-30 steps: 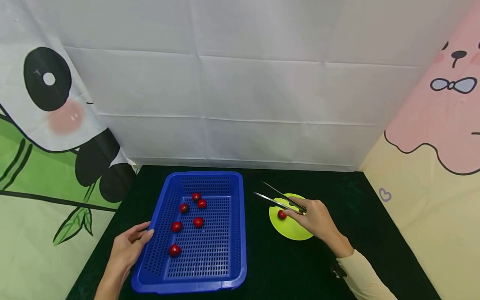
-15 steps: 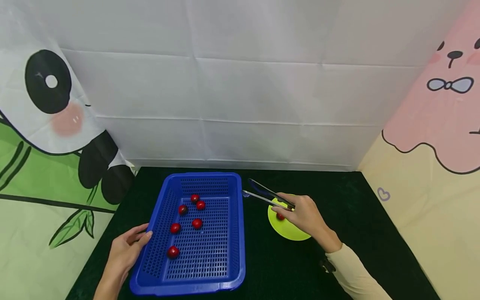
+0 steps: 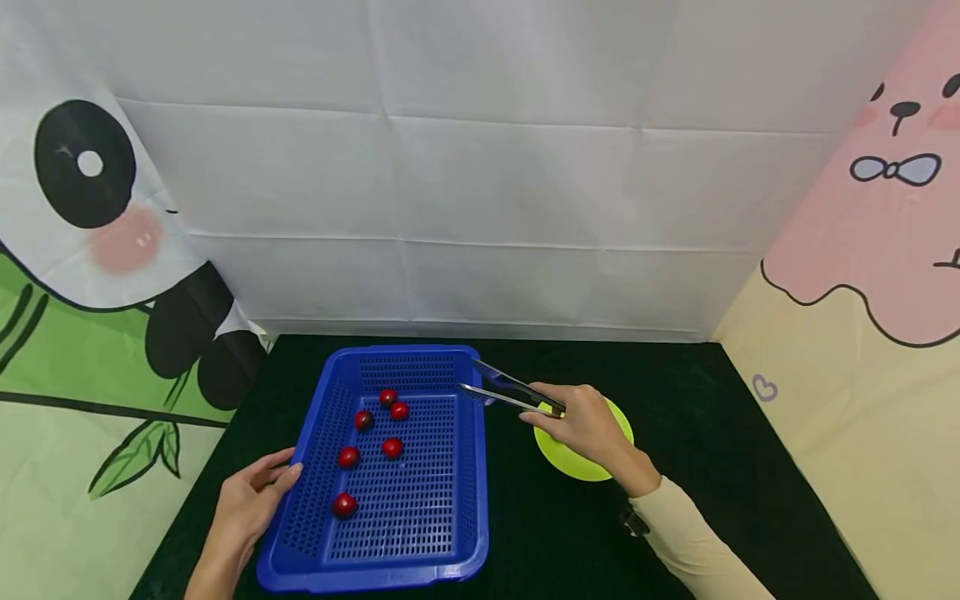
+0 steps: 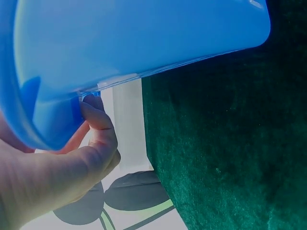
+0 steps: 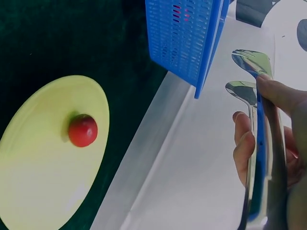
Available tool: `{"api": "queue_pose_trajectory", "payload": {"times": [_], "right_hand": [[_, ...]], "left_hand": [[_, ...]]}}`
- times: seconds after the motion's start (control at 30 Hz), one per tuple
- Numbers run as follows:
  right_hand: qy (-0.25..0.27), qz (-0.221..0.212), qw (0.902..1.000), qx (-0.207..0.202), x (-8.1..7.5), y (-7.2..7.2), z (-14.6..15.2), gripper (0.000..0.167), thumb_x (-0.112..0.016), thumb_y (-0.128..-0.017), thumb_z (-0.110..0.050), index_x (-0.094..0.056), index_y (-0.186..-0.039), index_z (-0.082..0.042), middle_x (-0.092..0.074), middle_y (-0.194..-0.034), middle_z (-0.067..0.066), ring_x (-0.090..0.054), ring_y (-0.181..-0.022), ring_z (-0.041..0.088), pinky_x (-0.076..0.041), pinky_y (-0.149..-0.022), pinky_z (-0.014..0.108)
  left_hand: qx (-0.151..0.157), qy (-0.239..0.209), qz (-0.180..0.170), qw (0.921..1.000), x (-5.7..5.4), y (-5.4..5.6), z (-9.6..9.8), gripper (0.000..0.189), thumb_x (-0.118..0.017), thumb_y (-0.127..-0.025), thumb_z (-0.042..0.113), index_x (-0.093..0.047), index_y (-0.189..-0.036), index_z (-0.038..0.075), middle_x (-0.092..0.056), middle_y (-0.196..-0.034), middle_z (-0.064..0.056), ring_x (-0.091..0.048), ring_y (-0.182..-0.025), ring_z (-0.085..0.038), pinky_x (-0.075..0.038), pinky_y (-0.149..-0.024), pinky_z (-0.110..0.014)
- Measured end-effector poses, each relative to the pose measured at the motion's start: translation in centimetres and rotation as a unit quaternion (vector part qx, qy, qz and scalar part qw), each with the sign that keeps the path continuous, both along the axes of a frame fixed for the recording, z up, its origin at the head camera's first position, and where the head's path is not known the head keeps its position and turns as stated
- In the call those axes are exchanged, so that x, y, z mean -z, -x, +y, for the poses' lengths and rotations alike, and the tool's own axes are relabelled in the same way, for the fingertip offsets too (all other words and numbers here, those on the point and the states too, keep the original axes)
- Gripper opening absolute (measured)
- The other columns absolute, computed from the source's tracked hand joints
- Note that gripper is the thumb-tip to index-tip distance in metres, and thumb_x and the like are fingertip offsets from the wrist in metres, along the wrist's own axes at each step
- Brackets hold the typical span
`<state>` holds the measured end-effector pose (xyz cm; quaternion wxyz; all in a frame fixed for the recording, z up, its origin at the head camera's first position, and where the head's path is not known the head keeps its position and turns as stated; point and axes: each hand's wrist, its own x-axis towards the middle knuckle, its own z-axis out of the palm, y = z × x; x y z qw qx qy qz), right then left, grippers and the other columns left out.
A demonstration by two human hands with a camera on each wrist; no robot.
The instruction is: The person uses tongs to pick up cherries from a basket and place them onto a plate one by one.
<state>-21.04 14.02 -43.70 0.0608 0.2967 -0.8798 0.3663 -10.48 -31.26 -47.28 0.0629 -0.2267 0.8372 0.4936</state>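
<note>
A blue perforated plastic basket (image 3: 485, 500) stands on the dark green cloth with several red cherry tomatoes (image 3: 344, 505) scattered inside. My left hand (image 3: 247, 504) grips its left rim, and in the left wrist view the thumb and fingers (image 4: 100, 120) pinch the edge. My right hand (image 3: 585, 425) holds metal tongs (image 3: 506, 385), arms apart, with nothing between the tips; those tips hang over the basket's far right rim. Below the right hand lies a yellow-green plate (image 3: 573, 462). One cherry tomato (image 5: 82, 130) sits on it in the right wrist view, hidden by the hand in the head view.
Dark green cloth (image 3: 675, 400) covers the table around the basket and plate. A white fabric sheet (image 3: 480, 183) hangs behind the table's far edge. Printed panels stand at both sides, a panda (image 3: 86, 162) on the left and a pink animal (image 3: 885, 208) on the right.
My right hand has moved left with the tongs, from above the plate until their tips reach over the basket's right rim. The left hand stays on the basket.
</note>
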Motion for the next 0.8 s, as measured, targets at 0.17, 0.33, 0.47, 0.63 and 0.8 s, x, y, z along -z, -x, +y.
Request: {"api": "queue_pose_trajectory", "payload": {"times": [0.17,0.33,0.47,0.63,0.8], "right_hand": [[-0.013,0.008,0.9998,-0.009,-0.1,0.3,-1.1,0.041,-0.081,-0.091,-0.027,-0.074,-0.125,-0.005,-0.061,-0.071,-0.008,-0.05,-0.054,0.007,-0.037,-0.047,0.021],[-0.018,0.002,0.9995,-0.024,-0.1,0.5,-2.1,0.041,-0.08,-0.093,-0.027,-0.073,-0.127,-0.005,-0.059,-0.069,-0.007,-0.047,-0.051,0.002,-0.039,-0.048,0.021],[-0.025,-0.004,0.9992,-0.032,-0.1,0.6,-2.8,0.042,-0.08,-0.093,-0.027,-0.072,-0.128,-0.005,-0.057,-0.066,-0.006,-0.046,-0.05,0.001,-0.041,-0.049,0.021],[-0.036,-0.007,0.9989,-0.031,-0.1,0.7,-3.9,0.043,-0.08,-0.093,-0.027,-0.072,-0.128,-0.005,-0.055,-0.063,-0.006,-0.046,-0.048,0.001,-0.041,-0.048,0.021],[-0.055,-0.004,0.9978,-0.035,-0.1,0.8,-5.0,0.043,-0.08,-0.093,-0.03,-0.072,-0.128,-0.006,-0.051,-0.059,-0.006,-0.042,-0.045,0.002,-0.036,-0.045,0.02]], "left_hand": [[-0.004,0.001,-0.005,1.0,0.0,0.1,0.1,0.058,-0.061,-0.105,0.033,-0.047,-0.15,0.0,-0.056,-0.139,-0.032,-0.065,-0.113,-0.04,-0.058,-0.084,-0.045],[-0.003,0.006,-0.003,1.0,-0.1,0.2,0.1,0.057,-0.06,-0.105,0.033,-0.047,-0.15,0.0,-0.056,-0.139,-0.033,-0.065,-0.113,-0.041,-0.059,-0.084,-0.045],[-0.001,0.007,-0.001,1.0,-0.1,0.3,0.1,0.057,-0.06,-0.106,0.033,-0.047,-0.15,0.0,-0.057,-0.138,-0.032,-0.067,-0.11,-0.038,-0.059,-0.083,-0.043],[0.0,0.004,-0.003,1.0,-0.1,0.3,0.1,0.057,-0.061,-0.105,0.033,-0.047,-0.15,0.0,-0.058,-0.137,-0.031,-0.068,-0.106,-0.032,-0.059,-0.081,-0.041],[0.0,0.0,-0.006,1.0,0.0,0.2,-0.1,0.06,-0.062,-0.105,0.036,-0.047,-0.15,0.0,-0.058,-0.138,-0.031,-0.068,-0.106,-0.032,-0.059,-0.081,-0.041]]}}
